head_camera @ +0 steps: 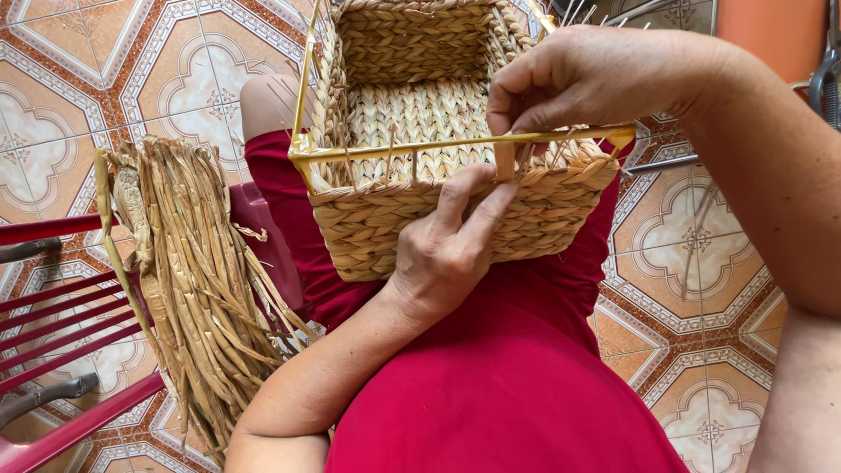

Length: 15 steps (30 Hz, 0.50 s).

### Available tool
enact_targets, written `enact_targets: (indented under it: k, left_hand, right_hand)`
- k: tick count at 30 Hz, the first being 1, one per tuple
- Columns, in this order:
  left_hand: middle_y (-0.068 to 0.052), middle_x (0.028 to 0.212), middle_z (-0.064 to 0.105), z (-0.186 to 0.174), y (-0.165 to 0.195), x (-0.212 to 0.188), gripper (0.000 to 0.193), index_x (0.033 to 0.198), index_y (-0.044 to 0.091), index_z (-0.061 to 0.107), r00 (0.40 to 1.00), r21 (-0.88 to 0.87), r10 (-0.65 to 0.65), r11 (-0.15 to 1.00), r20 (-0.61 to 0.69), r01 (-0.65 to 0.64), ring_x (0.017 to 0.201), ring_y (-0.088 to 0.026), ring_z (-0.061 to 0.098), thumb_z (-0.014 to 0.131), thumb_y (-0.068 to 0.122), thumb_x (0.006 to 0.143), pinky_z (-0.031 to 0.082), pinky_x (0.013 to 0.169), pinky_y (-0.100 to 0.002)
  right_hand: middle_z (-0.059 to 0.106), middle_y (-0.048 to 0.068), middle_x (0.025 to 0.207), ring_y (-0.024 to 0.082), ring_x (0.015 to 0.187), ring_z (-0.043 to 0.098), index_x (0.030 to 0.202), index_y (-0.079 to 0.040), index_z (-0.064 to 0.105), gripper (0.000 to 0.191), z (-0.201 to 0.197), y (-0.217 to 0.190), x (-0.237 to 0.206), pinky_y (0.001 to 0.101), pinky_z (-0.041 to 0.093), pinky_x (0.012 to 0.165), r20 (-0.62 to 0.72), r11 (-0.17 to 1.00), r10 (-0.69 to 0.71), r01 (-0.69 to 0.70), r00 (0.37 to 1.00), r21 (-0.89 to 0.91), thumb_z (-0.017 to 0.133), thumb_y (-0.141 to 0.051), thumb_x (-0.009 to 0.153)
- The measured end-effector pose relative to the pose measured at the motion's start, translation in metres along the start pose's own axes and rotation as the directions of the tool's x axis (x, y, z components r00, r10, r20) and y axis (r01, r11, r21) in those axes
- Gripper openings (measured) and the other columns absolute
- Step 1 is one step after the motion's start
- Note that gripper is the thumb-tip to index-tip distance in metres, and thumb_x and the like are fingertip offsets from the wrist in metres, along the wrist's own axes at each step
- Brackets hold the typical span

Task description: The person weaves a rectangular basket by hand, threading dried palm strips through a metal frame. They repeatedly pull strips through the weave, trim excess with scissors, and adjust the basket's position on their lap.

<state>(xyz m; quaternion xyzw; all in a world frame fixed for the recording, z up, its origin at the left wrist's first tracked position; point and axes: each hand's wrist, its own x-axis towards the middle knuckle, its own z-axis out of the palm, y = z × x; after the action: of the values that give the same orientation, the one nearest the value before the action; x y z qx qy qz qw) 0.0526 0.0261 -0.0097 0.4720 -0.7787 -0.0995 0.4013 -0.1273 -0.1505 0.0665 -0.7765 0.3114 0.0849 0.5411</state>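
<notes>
Basket (pixel 412 114) sits on the person's lap, tipped so its open mouth faces the camera, near wall toward the body. It's woven from flat braided straw over a yellow frame (pixel 455 144); the frame's top bar runs bare along the near rim, with loose straw ends poking up past it.

Right hand (pixel 596 74) comes over the rim from the far right side, fingers pinched shut on a straw strand (pixel 505 159) right at the bar. Left hand (pixel 447 245) is flat against the outside of the near wall, thumb and forefinger pressed up to the same strand just under the rim. So both hands are closed on that one piece.

My read on doing this well: keep the strand flat, not twisted, and pull it snug against the bar before letting the lower thumb off. Left hand should brace the wall so the weave below doesn't loosen. Watch the upright ends, easy to catch one.

Bundle of straw (pixel 193 271) hangs over a red plastic chair (pixel 79 350) to the person's left, near the basket but apart. Patterned tile floor (pixel 692 263) all round.
</notes>
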Motion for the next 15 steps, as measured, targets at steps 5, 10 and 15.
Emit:
enact_targets:
  k: [5,10,15]
  left_hand:
    - [-0.008,0.131,0.058,0.001,0.003,0.001,0.031,0.125,0.006,0.07,0.999,0.059,-0.025,0.998,0.034,0.023,0.083,-0.018,0.075,0.07,-0.002,0.095,0.062,0.07,-0.032]
    - [-0.009,0.134,0.056,-0.001,0.0,-0.002,0.033,0.126,0.006,0.07,0.999,0.035,-0.012,0.999,0.043,0.011,0.086,-0.02,0.075,0.069,-0.001,0.094,0.062,0.072,-0.032]
    - [-0.011,0.137,0.056,0.0,-0.001,-0.004,0.037,0.129,0.007,0.07,0.999,0.05,-0.01,0.999,0.048,0.008,0.087,-0.02,0.075,0.069,-0.002,0.093,0.062,0.071,-0.032]
  right_hand:
    - [0.076,0.001,0.081,0.009,0.076,0.066,0.098,-0.007,0.074,0.014,0.0,-0.008,0.004,0.0286,0.055,0.07,0.02,0.992,0.05,-0.048,0.999,-0.116,0.067,-0.016,0.091]
    - [0.075,-0.002,0.086,0.008,0.081,0.064,0.108,-0.014,0.073,0.015,0.007,-0.019,0.015,0.0268,0.049,0.076,0.018,0.904,0.343,-0.325,0.939,-0.279,0.065,-0.022,0.098]
    - [0.073,0.0,0.08,0.007,0.075,0.063,0.099,-0.006,0.071,0.014,0.003,-0.003,0.013,0.0264,0.052,0.067,0.069,0.993,0.106,-0.109,0.992,0.037,0.065,-0.017,0.094]
